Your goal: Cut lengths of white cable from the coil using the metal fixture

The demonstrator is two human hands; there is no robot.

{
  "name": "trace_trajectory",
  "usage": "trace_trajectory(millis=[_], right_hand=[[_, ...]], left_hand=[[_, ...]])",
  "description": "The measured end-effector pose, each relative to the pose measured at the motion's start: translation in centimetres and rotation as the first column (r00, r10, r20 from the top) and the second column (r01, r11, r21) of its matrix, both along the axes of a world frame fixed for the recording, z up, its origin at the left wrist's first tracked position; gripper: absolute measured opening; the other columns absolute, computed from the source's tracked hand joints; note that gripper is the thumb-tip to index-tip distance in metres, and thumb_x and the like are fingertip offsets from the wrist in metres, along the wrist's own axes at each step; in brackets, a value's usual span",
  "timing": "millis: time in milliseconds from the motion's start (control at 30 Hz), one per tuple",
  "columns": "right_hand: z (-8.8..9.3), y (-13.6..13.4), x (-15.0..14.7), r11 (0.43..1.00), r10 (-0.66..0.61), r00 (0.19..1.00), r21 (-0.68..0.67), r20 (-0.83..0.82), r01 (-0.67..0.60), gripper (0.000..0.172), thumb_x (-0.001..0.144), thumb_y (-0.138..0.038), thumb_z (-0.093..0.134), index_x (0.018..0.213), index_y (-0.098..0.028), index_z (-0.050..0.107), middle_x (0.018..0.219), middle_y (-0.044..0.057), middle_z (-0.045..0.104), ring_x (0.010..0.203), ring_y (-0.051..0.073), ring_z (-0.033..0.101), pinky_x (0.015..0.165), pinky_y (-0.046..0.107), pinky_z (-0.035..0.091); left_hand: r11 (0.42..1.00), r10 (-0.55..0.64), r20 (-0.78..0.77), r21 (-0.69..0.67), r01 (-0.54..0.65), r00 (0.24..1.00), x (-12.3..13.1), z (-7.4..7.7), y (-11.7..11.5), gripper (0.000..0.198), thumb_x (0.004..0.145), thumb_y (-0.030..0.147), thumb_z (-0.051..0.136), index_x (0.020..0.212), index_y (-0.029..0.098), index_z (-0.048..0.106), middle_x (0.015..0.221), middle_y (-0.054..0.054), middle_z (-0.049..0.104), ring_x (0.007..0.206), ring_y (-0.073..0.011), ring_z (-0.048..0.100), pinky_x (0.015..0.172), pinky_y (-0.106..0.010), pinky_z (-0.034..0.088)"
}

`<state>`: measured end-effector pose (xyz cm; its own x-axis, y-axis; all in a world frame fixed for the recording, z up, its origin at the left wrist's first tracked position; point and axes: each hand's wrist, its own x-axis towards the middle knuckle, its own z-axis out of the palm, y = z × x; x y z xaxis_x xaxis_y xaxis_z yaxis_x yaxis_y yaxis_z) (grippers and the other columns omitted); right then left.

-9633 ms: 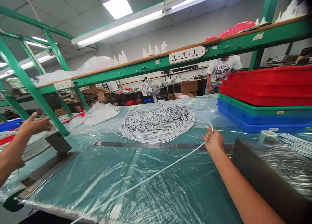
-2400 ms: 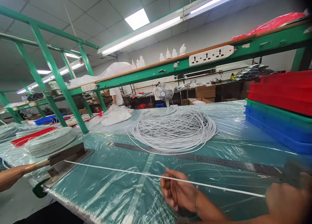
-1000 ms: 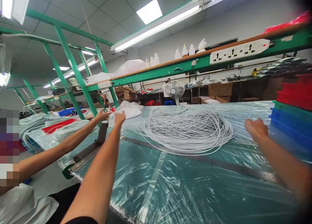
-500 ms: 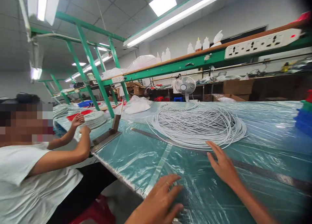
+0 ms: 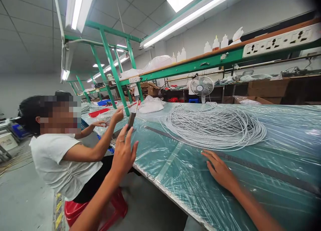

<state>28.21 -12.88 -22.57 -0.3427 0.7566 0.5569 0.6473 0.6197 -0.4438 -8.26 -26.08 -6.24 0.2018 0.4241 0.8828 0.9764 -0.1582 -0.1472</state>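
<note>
My left hand is raised at the table's near-left edge, fingers stretched up and holding nothing. Just behind its fingertips stands a dark metal block with a pale stick-like upper part; whether they touch, I cannot tell. Over the plastic-covered table, my right hand is open, with its fingers extended near a long steel ruler. A big loose coil of light grey cable lies beyond the right hand, covering part of the ruler's far side.
At the left, a co-worker in a white top sits on a red stool, both arms over the table. A green shelf frame with power sockets spans above. A clear plastic bag and a fan are farther back.
My left hand has moved left and up, from over the table edge to beside the metal block. My right hand has shifted slightly left and nearer. The view has turned left.
</note>
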Motion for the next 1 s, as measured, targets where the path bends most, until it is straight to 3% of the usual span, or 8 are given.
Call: trace_trajectory(millis=[100,200,400,533,633,800,900,1000], right_hand=[[0.0,0.1,0.1,1.0,0.002,0.999,0.012,-0.038,-0.002,0.042,0.093,-0.031,0.033,0.125,-0.021,0.058,0.135,0.011,0.049,0.125,0.025,0.05,0.105,0.046,0.043],[-0.3,0.3,0.1,1.0,0.005,0.999,0.014,-0.044,-0.004,0.041,0.092,-0.031,0.035,0.125,-0.021,0.058,0.135,0.011,0.049,0.125,0.025,0.05,0.106,0.046,0.042],[-0.5,0.3,-0.2,0.999,0.02,0.999,-0.039,-0.027,-0.021,0.042,0.093,-0.033,0.033,0.123,-0.02,0.059,0.136,0.011,0.048,0.125,0.025,0.05,0.106,0.046,0.042],[0.1,-0.1,-0.1,0.995,0.014,0.999,-0.095,-0.032,-0.017,0.042,0.093,-0.035,0.033,0.124,-0.02,0.058,0.137,0.012,0.047,0.123,0.026,0.051,0.102,0.047,0.044],[0.1,0.0,-0.1,0.994,0.019,0.999,-0.102,-0.047,-0.023,0.041,0.093,-0.032,0.033,0.123,-0.02,0.058,0.136,0.012,0.047,0.122,0.025,0.051,0.103,0.047,0.043],[0.3,0.3,-0.8,0.988,0.042,0.988,-0.144,-0.147,-0.063,0.039,0.088,-0.025,0.039,0.12,-0.018,0.06,0.131,0.013,0.049,0.118,0.026,0.052,0.104,0.048,0.04],[0.8,0.0,-1.0,0.963,0.078,0.93,-0.214,-0.36,-0.163,0.037,0.08,-0.017,0.047,0.113,-0.014,0.062,0.128,0.015,0.05,0.123,0.028,0.046,0.111,0.049,0.027],[1.3,-0.4,-0.6,0.943,0.051,0.895,-0.273,-0.444,-0.189,0.036,0.075,-0.011,0.051,0.109,-0.016,0.063,0.123,0.009,0.053,0.121,0.022,0.047,0.11,0.039,0.031]], left_hand=[[0.999,0.022,-0.166,-0.038,-0.029,0.986,-0.3,0.9,2.7,0.056,0.099,0.029,0.045,0.147,0.01,0.024,0.15,-0.018,0.02,0.14,-0.0296,0.02,0.113,-0.047,0.029],[0.983,-0.097,-0.363,-0.178,0.033,0.927,-0.3,0.4,4.3,0.057,0.097,0.025,0.05,0.146,0.01,0.025,0.15,-0.016,0.021,0.141,-0.028,0.018,0.115,-0.045,0.027],[0.916,-0.356,-0.452,-0.34,0.211,0.818,1.4,-1.4,3.5,0.045,0.099,0.025,0.049,0.141,0.015,0.036,0.149,-0.012,0.026,0.139,-0.0262,0.023,0.114,-0.047,0.023],[0.818,-0.537,-0.505,-0.508,0.27,0.676,2.7,-3.1,2.5,0.021,0.101,0.015,0.04,0.113,0.014,0.057,0.105,-0.008,0.057,0.097,-0.0198,0.051,0.084,-0.037,0.037],[0.782,-0.581,-0.449,-0.54,0.312,0.679,3.8,-3.9,1.5,0.019,0.101,0.015,0.041,0.097,0.012,0.06,0.082,-0.006,0.049,0.077,-0.0169,0.043,0.066,-0.033,0.027],[0.676,-0.675,-0.2,-0.552,0.488,0.71,7.2,-3.9,0.9,0.023,0.101,0.011,0.036,0.094,0.014,0.058,0.085,-0.006,0.048,0.077,-0.0162,0.041,0.067,-0.029,0.028],[0.613,-0.711,0.044,-0.45,0.65,0.702,11.6,-4.5,2.4,0.018,0.1,0.011,0.039,0.1,0.017,0.056,0.087,-0.004,0.05,0.069,-0.0108,0.045,0.063,-0.023,0.032],[0.585,-0.704,0.123,-0.458,0.67,0.699,18.7,-5.4,4.5,0.017,0.101,0.021,0.043,0.101,0.019,0.059,0.106,-0.006,0.057,0.072,-0.011,0.053,0.064,-0.022,0.039]])
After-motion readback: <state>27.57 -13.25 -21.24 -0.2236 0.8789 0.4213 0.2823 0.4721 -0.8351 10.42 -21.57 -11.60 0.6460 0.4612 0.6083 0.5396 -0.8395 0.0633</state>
